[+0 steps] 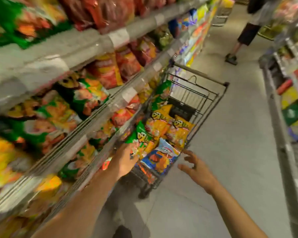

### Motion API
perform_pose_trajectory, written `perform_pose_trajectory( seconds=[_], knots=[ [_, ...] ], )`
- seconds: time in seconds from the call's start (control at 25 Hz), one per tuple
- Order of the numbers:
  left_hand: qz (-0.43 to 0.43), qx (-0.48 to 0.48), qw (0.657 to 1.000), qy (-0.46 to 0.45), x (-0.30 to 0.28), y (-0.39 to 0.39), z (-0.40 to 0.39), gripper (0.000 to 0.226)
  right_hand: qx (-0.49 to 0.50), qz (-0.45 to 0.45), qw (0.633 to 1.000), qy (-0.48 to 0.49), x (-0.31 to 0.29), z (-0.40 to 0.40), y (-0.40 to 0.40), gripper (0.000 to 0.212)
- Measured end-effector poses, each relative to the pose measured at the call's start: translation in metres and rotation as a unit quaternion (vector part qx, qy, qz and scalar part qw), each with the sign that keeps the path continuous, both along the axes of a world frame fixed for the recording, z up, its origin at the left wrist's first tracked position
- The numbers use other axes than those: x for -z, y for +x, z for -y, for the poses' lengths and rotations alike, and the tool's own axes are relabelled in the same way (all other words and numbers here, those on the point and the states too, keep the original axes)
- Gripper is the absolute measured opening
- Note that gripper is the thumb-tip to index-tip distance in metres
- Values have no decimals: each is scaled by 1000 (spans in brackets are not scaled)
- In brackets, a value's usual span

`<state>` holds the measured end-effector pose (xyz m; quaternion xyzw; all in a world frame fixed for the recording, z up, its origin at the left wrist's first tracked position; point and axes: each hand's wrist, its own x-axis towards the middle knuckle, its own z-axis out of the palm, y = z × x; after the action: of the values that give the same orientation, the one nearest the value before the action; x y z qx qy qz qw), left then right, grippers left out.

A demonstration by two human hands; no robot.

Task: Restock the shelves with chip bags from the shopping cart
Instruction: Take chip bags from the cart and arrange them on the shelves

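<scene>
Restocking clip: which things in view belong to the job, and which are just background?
Part of the job:
left hand on green chip bag
right hand, open
shopping cart
yellow bags
blue bag
shelves

Background:
another person
opposite shelving

A smooth pale grey floor [230, 117] runs down a store aisle. Far ahead, a person in dark shorts [246, 31] stands under soft light.

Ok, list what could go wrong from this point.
1. The left hand holds only the lower part of the green bag; it might slip back into the cart.
2. The blue bag leans at the cart's near end and could tip out.
3. The right hand hangs open, steadying nothing.
</scene>
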<state>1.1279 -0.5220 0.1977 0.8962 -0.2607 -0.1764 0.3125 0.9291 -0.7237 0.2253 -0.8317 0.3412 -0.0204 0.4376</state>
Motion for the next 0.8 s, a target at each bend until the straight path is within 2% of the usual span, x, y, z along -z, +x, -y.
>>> perform_pose_trajectory(
  seconds=[0.08,0.2,0.32,0.4,0.64,0.8],
  knots=[
    [-53,61,997,19,25,25,31,50,52,-19,998,35,4,17,18,44],
    [-88,105,989,54,53,65,66,48,92,-39,993,59,13,44,57,42],
    [-146,83,983,69,73,96,86,34,121,-59,988,73,25,75,93,51],
    [-154,61,981,99,87,115,95,34,124,-82,986,76,42,101,118,59],
    [-177,-5,967,184,133,159,138,56,175,-97,969,143,106,205,192,61],
    [-230,-86,943,227,174,179,172,90,219,-127,947,199,174,273,241,59]
  ],
)
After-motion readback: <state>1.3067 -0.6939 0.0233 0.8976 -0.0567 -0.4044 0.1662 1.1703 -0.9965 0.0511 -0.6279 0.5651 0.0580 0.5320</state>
